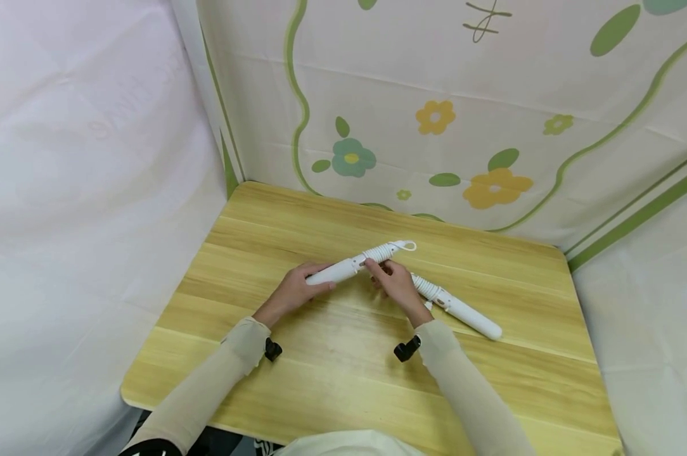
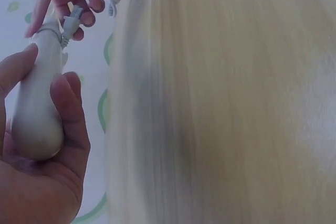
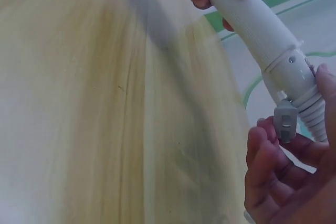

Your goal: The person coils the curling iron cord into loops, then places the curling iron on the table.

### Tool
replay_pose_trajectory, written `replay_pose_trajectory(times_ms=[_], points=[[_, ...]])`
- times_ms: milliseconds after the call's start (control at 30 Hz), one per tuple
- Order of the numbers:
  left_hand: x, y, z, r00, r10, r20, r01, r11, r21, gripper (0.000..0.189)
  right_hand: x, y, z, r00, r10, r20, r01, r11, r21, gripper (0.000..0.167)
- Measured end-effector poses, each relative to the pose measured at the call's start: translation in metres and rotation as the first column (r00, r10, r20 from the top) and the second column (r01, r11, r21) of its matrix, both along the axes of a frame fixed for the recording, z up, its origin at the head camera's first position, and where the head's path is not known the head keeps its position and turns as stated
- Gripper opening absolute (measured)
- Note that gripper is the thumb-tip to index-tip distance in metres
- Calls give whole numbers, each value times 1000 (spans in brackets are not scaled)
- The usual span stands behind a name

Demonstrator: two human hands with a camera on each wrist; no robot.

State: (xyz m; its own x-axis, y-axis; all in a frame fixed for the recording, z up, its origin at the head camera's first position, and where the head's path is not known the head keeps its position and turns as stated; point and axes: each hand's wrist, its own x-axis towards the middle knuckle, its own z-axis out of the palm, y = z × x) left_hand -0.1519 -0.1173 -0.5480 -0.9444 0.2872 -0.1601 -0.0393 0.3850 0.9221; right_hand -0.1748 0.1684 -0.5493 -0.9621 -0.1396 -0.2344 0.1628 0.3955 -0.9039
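A white wand-shaped electrical appliance (image 1: 338, 271), its cord (image 1: 380, 252) wound round the narrower end, is held raised and slanting over the table. My left hand (image 1: 291, 291) grips its thick, rounded end, with the thumb along one side and fingers along the other. At the wound end, my right hand (image 1: 397, 282) has its thumb against the body, and its fingers are curled beneath. A small grey-white plug (image 3: 285, 121) hangs beside the body, touching the right fingertips. A second, similar white appliance (image 1: 466, 313) lies on the table just right of my right hand.
The wooden table (image 1: 332, 380) meets a flower-printed cloth wall (image 1: 389, 152) at its back edge. White cloth (image 1: 92, 221) hangs along the left side, and more cloth (image 1: 657, 304) stands on the right. A black wrist camera (image 1: 407, 348) sits at the right cuff.
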Motion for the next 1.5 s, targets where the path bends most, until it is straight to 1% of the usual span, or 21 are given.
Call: replay_pose_trajectory(times_ms=[133,233,367,533,600,733,867,1033,1167,1267,1500], points=[[-3,-1,-2,1000,10,8,-10,1000,-9,59,-6,-9,3,999,-20,-30,22,997,70,79],[-6,-2,-4,1000,1,17,-1,1000,-11,58,-8,-14,5,999,-35,-33,38,992,118,80],[-11,-3,-7,999,-38,15,39,998,-46,55,-12,-17,4,998,-58,-6,58,985,165,80],[-16,-5,-9,996,-86,33,89,988,-124,56,-17,-17,-1,998,-53,45,44,981,190,83],[-18,-7,-9,994,-103,38,107,982,-155,58,-17,-17,-3,997,-48,61,36,982,185,83],[-23,-10,-8,990,-128,55,136,972,-191,59,-17,-17,-8,996,-42,83,26,984,175,81],[-27,-14,-9,987,-146,66,156,969,-194,56,-17,-17,-10,995,-26,95,12,989,148,75],[-29,-16,-13,985,-160,59,169,966,-197,52,-17,-17,-14,993,-21,118,8,994,109,64],[-29,-16,-15,986,-158,56,166,964,-206,51,-16,-18,-16,990,-28,138,17,996,87,61],[-28,-18,-16,987,-149,57,157,965,-210,51,-15,-19,-17,990,-31,138,21,997,75,60],[-28,-20,-17,992,-113,63,124,969,-216,49,-18,-23,-17,991,-33,132,20,995,101,61]])
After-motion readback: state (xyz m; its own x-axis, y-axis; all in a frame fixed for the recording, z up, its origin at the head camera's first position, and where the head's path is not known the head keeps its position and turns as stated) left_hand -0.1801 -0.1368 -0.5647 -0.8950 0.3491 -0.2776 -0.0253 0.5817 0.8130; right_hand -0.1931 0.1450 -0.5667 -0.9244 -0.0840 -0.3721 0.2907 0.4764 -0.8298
